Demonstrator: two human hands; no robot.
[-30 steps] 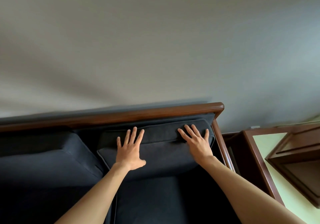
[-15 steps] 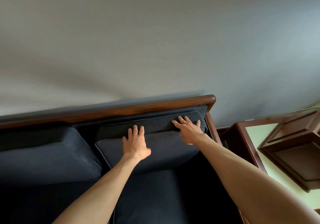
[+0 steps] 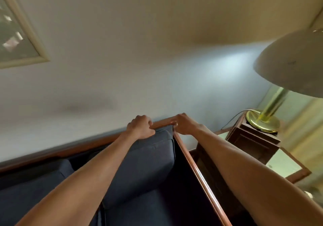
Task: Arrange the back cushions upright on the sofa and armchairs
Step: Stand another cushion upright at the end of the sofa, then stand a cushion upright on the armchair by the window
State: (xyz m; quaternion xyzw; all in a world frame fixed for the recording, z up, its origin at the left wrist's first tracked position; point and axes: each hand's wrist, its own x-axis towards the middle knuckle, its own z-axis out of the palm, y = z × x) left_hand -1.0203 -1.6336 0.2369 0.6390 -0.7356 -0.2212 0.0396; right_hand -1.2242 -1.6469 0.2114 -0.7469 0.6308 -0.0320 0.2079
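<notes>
Previously our hands lay flat, fingers spread, on the face of the dark navy fabric back cushion (image 3: 148, 163); half a second later they had risen to its top. Our left hand (image 3: 140, 127) curled over the cushion's upper edge beside the reddish-brown wooden sofa rail (image 3: 161, 124); our right hand (image 3: 184, 124) was curled at the rail's corner, though what it gripped we could not tell. We judged this cushion, at the sofa's right end, nearly upright against the backrest. No brand, label or writing was legible.
</notes>
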